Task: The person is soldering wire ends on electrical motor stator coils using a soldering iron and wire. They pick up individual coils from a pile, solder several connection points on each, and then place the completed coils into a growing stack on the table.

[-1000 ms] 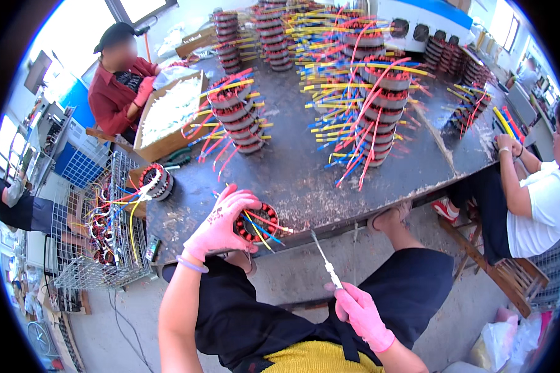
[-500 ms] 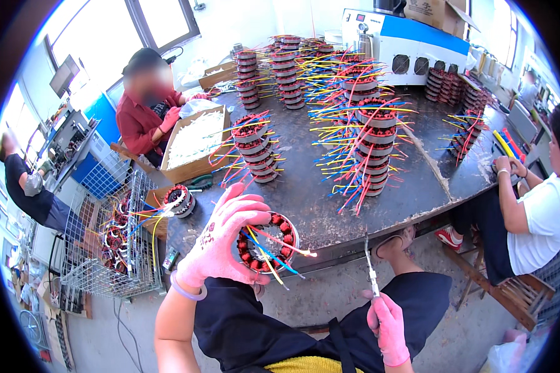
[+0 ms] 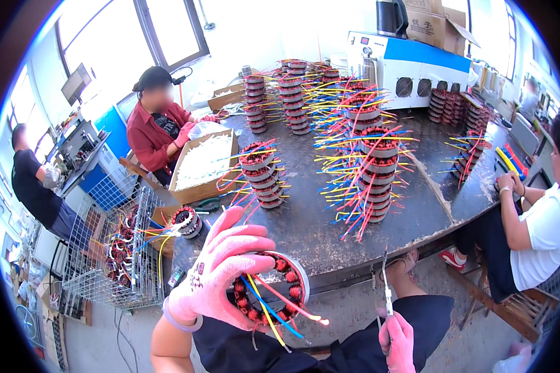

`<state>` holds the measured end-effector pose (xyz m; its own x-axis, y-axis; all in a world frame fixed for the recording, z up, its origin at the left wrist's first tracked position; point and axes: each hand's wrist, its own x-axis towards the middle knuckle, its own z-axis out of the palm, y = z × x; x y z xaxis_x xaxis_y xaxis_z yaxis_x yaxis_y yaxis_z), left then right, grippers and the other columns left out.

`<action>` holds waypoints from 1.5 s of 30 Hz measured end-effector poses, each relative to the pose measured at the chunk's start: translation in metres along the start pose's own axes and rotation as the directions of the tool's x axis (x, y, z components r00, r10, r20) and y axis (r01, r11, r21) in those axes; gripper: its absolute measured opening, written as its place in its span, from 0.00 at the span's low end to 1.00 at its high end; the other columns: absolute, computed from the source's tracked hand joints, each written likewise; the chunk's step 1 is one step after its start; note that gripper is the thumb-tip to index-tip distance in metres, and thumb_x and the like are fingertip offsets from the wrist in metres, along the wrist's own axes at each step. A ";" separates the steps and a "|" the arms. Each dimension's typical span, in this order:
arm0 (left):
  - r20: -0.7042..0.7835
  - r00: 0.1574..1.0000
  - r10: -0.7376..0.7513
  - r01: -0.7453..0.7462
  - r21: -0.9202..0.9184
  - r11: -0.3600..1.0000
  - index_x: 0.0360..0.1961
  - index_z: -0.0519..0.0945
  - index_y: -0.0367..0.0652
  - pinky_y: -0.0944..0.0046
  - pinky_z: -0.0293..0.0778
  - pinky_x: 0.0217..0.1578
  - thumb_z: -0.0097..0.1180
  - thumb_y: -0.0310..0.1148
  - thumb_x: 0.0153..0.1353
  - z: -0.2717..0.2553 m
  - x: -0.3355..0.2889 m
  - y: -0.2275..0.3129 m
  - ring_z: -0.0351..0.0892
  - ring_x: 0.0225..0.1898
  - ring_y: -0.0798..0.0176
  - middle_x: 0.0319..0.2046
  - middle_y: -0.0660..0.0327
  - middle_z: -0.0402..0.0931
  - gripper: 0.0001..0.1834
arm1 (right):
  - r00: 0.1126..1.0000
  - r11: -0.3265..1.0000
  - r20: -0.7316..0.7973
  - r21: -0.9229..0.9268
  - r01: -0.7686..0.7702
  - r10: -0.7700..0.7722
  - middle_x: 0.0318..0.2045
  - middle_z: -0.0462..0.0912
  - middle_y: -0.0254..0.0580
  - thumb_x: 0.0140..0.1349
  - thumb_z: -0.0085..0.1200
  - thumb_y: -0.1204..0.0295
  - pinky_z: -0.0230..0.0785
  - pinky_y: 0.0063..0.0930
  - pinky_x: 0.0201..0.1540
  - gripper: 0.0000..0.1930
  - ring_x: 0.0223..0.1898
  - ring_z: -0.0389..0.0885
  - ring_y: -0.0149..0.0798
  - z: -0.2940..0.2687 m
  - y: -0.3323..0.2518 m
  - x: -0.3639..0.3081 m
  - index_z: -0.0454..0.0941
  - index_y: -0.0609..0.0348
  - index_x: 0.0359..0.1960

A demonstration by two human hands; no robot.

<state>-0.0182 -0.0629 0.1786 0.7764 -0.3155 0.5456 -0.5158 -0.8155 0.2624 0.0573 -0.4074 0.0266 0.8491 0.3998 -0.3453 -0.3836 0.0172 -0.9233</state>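
Note:
My left hand [image 3: 221, 280], in a pink glove, grips a motor stator [image 3: 290, 283] at its upper left rim, thumb and fingers closed around the ring. Dark red coils line the inside of the ring. Red, yellow and blue lead wires [image 3: 274, 311] come out of it toward the lower right. Low at the right, my pink-gloved right hand [image 3: 397, 342] is closed around a slim tool [image 3: 388, 292] with a white middle and a thin metal tip pointing up. That tip is apart from the stator; the tool's exact kind is unclear.
Stacks of wired stators [image 3: 374, 180] stand on the dark worktable [image 3: 317, 242]. At left are a single stator [image 3: 186, 222], a wire basket [image 3: 115, 280] and a box of white pieces [image 3: 205, 163]. A co-worker in red [image 3: 158, 124] sits beyond; another person [image 3: 532, 230] sits right.
The view has tilted up, so the table appears lower in the picture. My left hand and the stator sit lower and look slightly larger. Both hands keep their holds.

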 end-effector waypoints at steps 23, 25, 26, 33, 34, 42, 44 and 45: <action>-0.087 0.715 -0.694 0.690 -0.076 0.720 0.61 0.72 0.34 0.60 0.65 0.62 0.76 0.50 0.41 -0.003 0.069 -0.230 0.73 0.59 0.55 0.56 0.50 0.75 0.48 | 0.991 0.995 -0.111 0.057 0.079 -0.072 0.13 0.61 0.25 0.75 0.44 0.61 0.46 0.18 0.12 0.17 0.10 0.56 0.22 -0.016 0.008 0.027 0.67 0.51 0.25; -0.070 0.728 -0.682 0.674 -0.116 0.730 0.61 0.72 0.34 0.59 0.66 0.61 0.76 0.50 0.40 -0.001 0.068 -0.227 0.73 0.59 0.55 0.58 0.49 0.74 0.48 | 0.991 0.996 -0.123 0.068 0.057 -0.048 0.13 0.61 0.25 0.75 0.44 0.61 0.46 0.18 0.12 0.16 0.10 0.56 0.22 -0.017 0.008 0.026 0.68 0.52 0.27; -0.068 0.723 -0.688 0.680 -0.106 0.725 0.61 0.72 0.33 0.59 0.66 0.62 0.76 0.49 0.40 -0.002 0.071 -0.222 0.73 0.60 0.55 0.58 0.49 0.74 0.48 | 0.990 0.996 -0.121 0.055 0.074 -0.067 0.13 0.61 0.25 0.75 0.44 0.61 0.46 0.18 0.12 0.16 0.10 0.56 0.22 -0.018 0.010 0.027 0.69 0.52 0.27; -0.059 0.716 -0.696 0.686 -0.125 0.717 0.59 0.73 0.31 0.59 0.63 0.64 0.76 0.49 0.40 -0.005 0.060 -0.228 0.72 0.61 0.54 0.57 0.49 0.75 0.48 | 0.991 0.993 -0.074 0.032 0.117 -0.115 0.13 0.61 0.26 0.75 0.44 0.60 0.46 0.18 0.12 0.17 0.11 0.56 0.22 -0.012 0.011 0.025 0.68 0.52 0.26; -0.069 0.713 -0.698 0.688 -0.127 0.715 0.59 0.73 0.31 0.59 0.63 0.64 0.76 0.49 0.40 -0.005 0.060 -0.226 0.72 0.61 0.54 0.57 0.49 0.75 0.48 | 0.990 0.992 -0.072 0.031 0.123 -0.120 0.13 0.61 0.26 0.75 0.44 0.60 0.46 0.18 0.13 0.17 0.11 0.56 0.22 -0.012 0.011 0.024 0.67 0.51 0.26; -0.041 0.733 -0.679 0.679 -0.014 0.734 0.62 0.73 0.38 0.59 0.62 0.64 0.71 0.54 0.47 -0.008 0.061 -0.214 0.69 0.64 0.53 0.60 0.51 0.73 0.45 | 0.989 0.993 -0.089 0.029 0.118 -0.115 0.13 0.61 0.25 0.74 0.44 0.60 0.44 0.19 0.14 0.19 0.11 0.55 0.22 -0.009 0.006 0.019 0.65 0.50 0.22; -0.028 0.738 -0.675 0.675 0.060 0.735 0.63 0.73 0.40 0.59 0.62 0.64 0.69 0.56 0.49 -0.014 0.063 -0.205 0.69 0.64 0.53 0.60 0.51 0.73 0.44 | 0.989 0.992 -0.093 0.032 0.119 -0.115 0.13 0.61 0.25 0.74 0.44 0.60 0.44 0.19 0.14 0.19 0.12 0.55 0.21 -0.007 0.003 0.017 0.65 0.50 0.22; -0.036 0.743 -0.669 0.670 0.048 0.741 0.63 0.73 0.41 0.59 0.62 0.64 0.68 0.57 0.50 -0.013 0.065 -0.206 0.69 0.64 0.53 0.61 0.52 0.73 0.44 | 0.988 0.991 -0.092 0.031 0.127 -0.123 0.13 0.61 0.24 0.74 0.44 0.61 0.43 0.18 0.15 0.19 0.12 0.55 0.21 -0.005 0.002 0.016 0.65 0.50 0.22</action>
<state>0.1334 0.0906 0.1705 0.9084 0.3287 0.2583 0.1551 -0.8389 0.5217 0.0721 -0.4052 0.0186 0.9198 0.3083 -0.2429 -0.2842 0.0961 -0.9539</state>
